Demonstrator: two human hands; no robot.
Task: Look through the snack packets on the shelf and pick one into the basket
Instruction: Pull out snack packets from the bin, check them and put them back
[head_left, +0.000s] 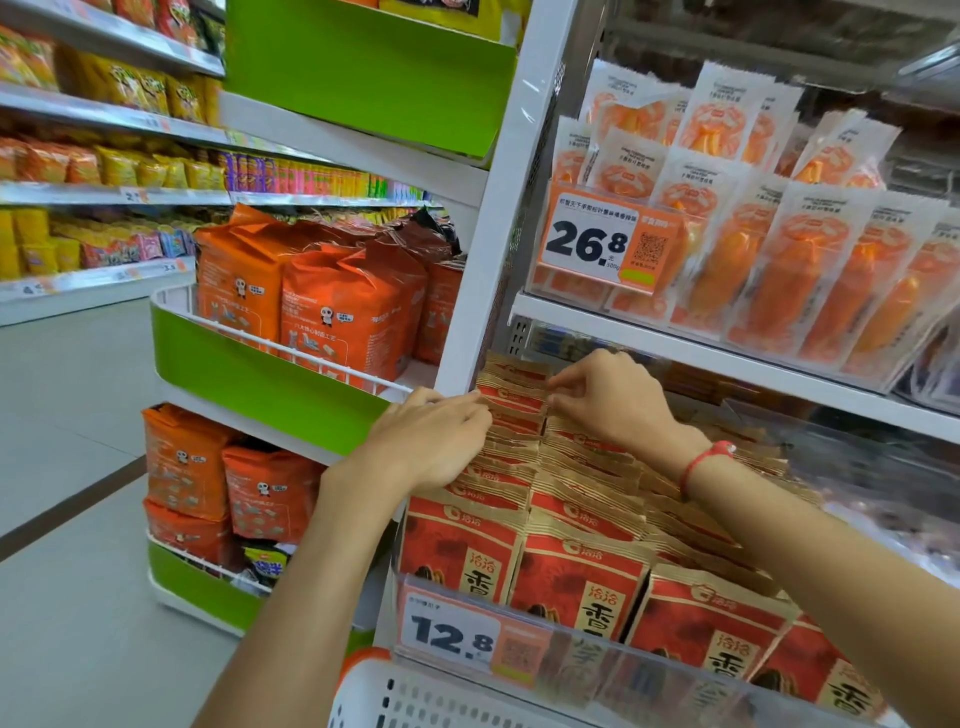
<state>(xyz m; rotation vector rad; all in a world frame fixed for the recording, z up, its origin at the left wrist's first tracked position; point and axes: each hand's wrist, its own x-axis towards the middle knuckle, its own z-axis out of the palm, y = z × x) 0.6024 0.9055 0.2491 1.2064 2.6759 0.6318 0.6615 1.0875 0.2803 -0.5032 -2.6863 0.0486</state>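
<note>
I see both hands deep in the rows of red-and-tan paper snack packets standing upright on the lower white shelf. Packet fronts carry a white swirl logo with the characters 洽洽, plus large black characters below, partly cut off by the clear plastic shelf guard.

Left hand: fingers stretched forward, fairly straight, lying across the packet tops at the left end of the rows; grip loose, wide, closed on nothing that I can see.

Right hand: fingers curled, thumb and fingertips pinching the top edge of one packet near the back of the row; grip narrow, holding that packet top. A red band sits on the right wrist.

Price tag on the lower guard reads 12.8, with an orange QR panel beside it; the small text is too blurred to read.

Shelf above: clear-and-white pouches with orange contents, small print unreadable. An orange-and-white price tag reads 26.8, with a QR code and "500g" just legible.

White perforated plastic basket with an orange handle sits at the bottom edge, just below the guard.

Left: a green-fronted end rack holds orange bags with a panda figure.
</note>
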